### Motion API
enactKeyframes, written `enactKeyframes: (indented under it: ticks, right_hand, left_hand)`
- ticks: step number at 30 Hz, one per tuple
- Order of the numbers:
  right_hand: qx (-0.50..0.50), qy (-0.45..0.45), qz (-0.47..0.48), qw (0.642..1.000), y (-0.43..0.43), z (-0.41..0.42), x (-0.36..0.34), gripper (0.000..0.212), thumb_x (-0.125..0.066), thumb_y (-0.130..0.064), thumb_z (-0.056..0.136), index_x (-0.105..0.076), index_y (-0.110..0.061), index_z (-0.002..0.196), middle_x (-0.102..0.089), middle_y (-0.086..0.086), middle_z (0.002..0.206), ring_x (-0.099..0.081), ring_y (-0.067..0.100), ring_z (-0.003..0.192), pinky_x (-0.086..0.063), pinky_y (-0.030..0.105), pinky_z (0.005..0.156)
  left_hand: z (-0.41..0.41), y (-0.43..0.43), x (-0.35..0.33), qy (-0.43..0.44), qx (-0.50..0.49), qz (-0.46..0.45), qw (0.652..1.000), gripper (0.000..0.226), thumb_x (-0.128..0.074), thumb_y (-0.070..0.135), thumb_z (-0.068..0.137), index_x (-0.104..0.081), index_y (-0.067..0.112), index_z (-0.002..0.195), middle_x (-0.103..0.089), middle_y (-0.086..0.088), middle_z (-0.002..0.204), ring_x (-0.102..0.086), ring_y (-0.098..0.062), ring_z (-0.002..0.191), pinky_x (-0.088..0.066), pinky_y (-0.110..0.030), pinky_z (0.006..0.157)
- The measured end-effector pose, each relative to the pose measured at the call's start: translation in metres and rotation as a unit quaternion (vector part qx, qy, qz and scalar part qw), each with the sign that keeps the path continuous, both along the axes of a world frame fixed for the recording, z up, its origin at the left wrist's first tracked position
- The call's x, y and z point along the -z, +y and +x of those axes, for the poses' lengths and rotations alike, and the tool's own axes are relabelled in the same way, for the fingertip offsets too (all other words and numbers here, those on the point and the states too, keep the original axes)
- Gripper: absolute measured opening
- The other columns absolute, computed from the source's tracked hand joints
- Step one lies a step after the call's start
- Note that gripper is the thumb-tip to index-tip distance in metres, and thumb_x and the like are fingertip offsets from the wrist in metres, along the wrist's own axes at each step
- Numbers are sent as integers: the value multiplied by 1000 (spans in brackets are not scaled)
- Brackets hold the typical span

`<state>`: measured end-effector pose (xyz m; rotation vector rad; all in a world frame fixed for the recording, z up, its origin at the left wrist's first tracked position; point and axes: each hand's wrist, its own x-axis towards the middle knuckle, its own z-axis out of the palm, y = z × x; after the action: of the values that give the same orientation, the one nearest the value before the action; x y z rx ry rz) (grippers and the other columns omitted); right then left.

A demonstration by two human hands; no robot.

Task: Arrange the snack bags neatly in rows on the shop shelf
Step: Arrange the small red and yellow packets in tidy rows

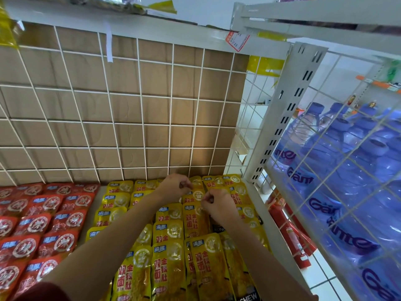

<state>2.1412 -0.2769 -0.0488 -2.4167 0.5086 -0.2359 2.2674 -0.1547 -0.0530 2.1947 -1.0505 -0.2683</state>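
Yellow snack bags [169, 233] lie in overlapping rows on the right part of the white shelf [259, 205]. Red snack bags [41, 222] fill the left part. My left hand [173, 186] reaches to the back of the yellow rows, its fingers curled and pinching the top edge of a yellow bag [196, 183] near the back grid. Beside it, a little nearer, my right hand [217, 203] pinches the top of another yellow bag [196, 216] in the same column. Both forearms cross over the front yellow bags and hide parts of them.
A white wire grid [121, 118] backed by brown cardboard closes the shelf's rear. A white slotted upright [288, 114] and a wire side panel stand on the right, with blue water bottles [347, 161] behind. An upper shelf [130, 27] with a price tag hangs overhead.
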Motion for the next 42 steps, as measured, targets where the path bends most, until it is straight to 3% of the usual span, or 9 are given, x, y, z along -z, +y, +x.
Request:
enactKeyframes:
  ticks: [6,10,13,18,23,26,28,32,42]
  right_hand:
    - [9,-5,1,1000,-1,-3,-1,8,-59,-15,86,-65,-11,90,-61,-2,79,-56,9,72,-46,20,61]
    - [25,-37,-13,999,-1,-9,-7,10,-61,-21,86,-62,-15,94,-61,-4,84,-55,9,74,-42,16,60]
    - [27,-58,-50,997,-1,-23,-20,9,-61,-26,86,-62,-18,91,-58,-9,81,-53,6,67,-45,21,58]
    - [-43,40,-89,994,3,-63,-33,12,-61,-35,86,-64,-25,80,-62,-10,76,-57,6,70,-51,25,66]
    - [-93,99,-118,984,11,-83,-24,31,-61,-48,83,-62,-23,101,-45,-16,88,-50,5,82,-42,23,75]
    - [-90,68,-90,990,16,-87,-20,16,-63,-44,83,-55,-33,90,-44,-19,83,-49,1,76,-39,18,67]
    - [-74,51,-59,994,16,-87,-19,21,-64,-37,84,-45,-41,75,-50,-19,76,-49,-4,68,-40,16,62]
    - [-32,22,30,999,9,-91,-22,26,-60,-17,89,-48,-31,71,-54,-8,63,-52,-3,53,-34,12,48]
    - [56,-23,87,994,-6,-109,-23,24,-60,-11,88,-49,-25,72,-59,-3,71,-47,3,55,-36,19,53]
  left_hand:
    - [-2,2,0,-6,-5,6,1000,10,-61,11,86,-69,11,93,-69,-4,96,-61,-15,90,-49,-27,80]
    - [-5,3,-4,-20,-17,1,1000,7,-62,15,86,-67,15,91,-65,0,95,-59,-12,89,-47,-19,74]
    - [-10,10,-10,-25,-21,-20,999,6,-63,17,86,-67,17,91,-64,2,92,-58,-10,87,-46,-19,74]
    - [-33,29,-24,-47,-2,-32,998,9,-59,19,89,-66,19,96,-56,16,88,-53,4,82,-37,-3,69]
    - [-53,46,-23,-43,-1,-30,999,10,-60,19,89,-66,20,97,-58,16,91,-52,9,80,-37,-5,65]
    - [-62,51,-22,-32,5,-19,999,10,-59,19,89,-65,20,98,-60,13,94,-53,6,82,-37,-4,66]
    - [-68,53,-24,-29,13,-13,999,10,-59,20,89,-64,21,98,-62,9,97,-55,0,85,-38,-6,67]
    - [-77,54,-24,-46,37,32,998,13,-59,23,89,-64,21,102,-52,14,95,-47,7,82,-37,-5,69]
    - [-86,40,-21,-120,162,174,964,27,-62,39,85,-60,22,106,-58,5,108,-45,-11,107,-26,-23,88]
